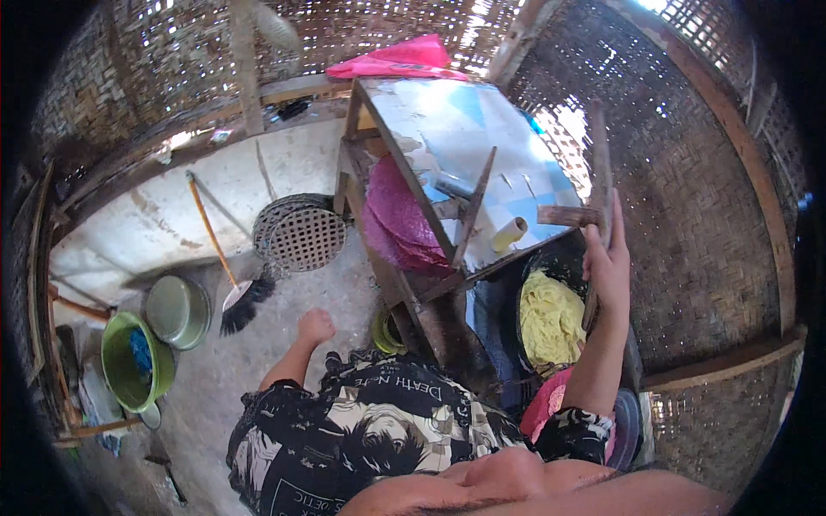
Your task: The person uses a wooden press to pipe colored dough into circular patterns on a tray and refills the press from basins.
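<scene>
On the right, my right hand (pixel 609 271) grips an upright length of wood (pixel 601 146) with a short wooden crosspiece (pixel 564 215), above the table's right edge. Below it, a dark tub holds a yellow doughy mass (pixel 549 322). The slanted table (pixel 456 112) has a blue-and-white top carrying another wooden stick (pixel 477 193), a yellow tube (pixel 508 234), a dark cylinder (pixel 452 187) and small thin pieces. My left hand (pixel 315 325) is closed low over the floor, left of the table; whatever it holds, if anything, is hidden.
Pink round mats (pixel 396 206) are under the tabletop. Woven discs (pixel 301 236), a broom (pixel 211 232), a grey basin (pixel 176 310) and a green tub (pixel 125 370) are at left. Pink plastic (pixel 396 60) lies behind the table. Woven walls (pixel 688 215) enclose the space.
</scene>
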Demonstrator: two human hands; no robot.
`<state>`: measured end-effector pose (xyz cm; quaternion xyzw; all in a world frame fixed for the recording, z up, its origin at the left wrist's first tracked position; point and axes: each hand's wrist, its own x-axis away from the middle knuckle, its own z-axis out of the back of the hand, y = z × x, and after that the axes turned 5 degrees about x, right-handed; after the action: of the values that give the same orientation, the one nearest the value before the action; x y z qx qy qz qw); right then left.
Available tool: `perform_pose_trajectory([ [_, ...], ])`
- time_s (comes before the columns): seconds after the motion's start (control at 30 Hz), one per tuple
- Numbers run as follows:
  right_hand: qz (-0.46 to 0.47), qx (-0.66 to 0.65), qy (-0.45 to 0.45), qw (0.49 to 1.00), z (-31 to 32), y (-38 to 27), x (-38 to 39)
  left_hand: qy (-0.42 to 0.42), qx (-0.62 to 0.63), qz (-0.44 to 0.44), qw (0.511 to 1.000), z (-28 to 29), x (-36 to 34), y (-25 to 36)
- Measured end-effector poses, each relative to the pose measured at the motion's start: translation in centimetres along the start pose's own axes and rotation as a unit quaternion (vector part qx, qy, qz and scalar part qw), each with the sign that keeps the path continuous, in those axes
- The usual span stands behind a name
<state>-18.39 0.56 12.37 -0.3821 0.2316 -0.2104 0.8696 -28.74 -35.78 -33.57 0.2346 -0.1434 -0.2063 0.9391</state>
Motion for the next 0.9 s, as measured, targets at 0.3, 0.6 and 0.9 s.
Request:
perform_pose_trajectory([
  [0.3, 0.142, 0.228, 0.016, 0.963, -0.9, 4.6, -2.7, -0.107, 0.022, 0.184, 0.977, 3.3, 0.4, 2.3],
  [0.6, 0.125, 0.299, 0.007, 0.946, -1.1, 5.3, -3.2, -0.078, 0.027, 0.115, 0.99, 1.1, -2.2, 0.9],
  [0.9, 0.138, 0.332, -0.007, 0.933, -0.7, 4.4, -3.2, -0.086, 0.061, 0.12, 0.987, 3.0, -2.6, 3.1],
])
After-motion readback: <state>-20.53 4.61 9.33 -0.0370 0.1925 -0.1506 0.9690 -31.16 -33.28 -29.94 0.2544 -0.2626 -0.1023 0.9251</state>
